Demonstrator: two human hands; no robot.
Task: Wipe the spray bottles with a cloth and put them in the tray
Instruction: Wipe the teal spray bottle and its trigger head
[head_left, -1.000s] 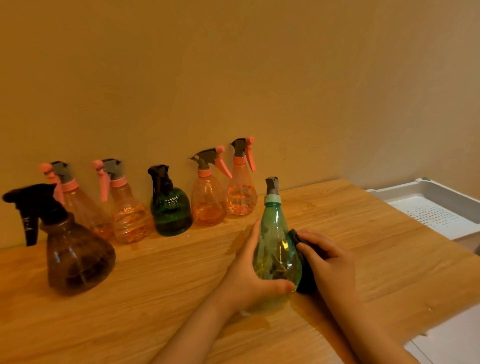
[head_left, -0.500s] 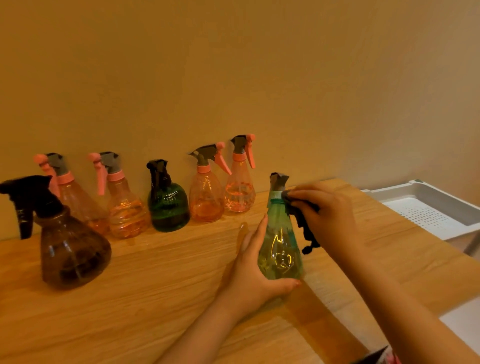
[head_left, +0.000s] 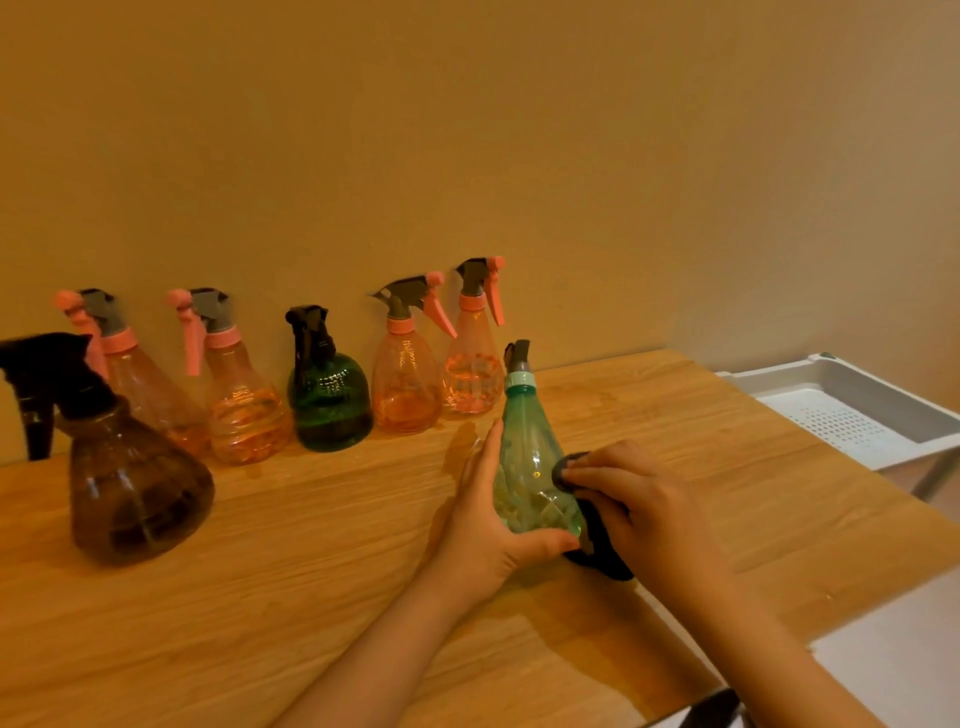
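Spray bottles, six (head_left: 330, 395), stood unwiped; the tray (head_left: 862, 395) held none. Left hand (head_left: 488, 525) gripped the green bottle (head_left: 530, 457) while right hand (head_left: 644, 509) pressed the cloth (head_left: 597, 545) against it.

Place looked like a plain home room: a wooden table (head_left: 322, 545) stood against a bare tan wall (head_left: 467, 130), a white perforated plastic tray (head_left: 852, 410) beside it.
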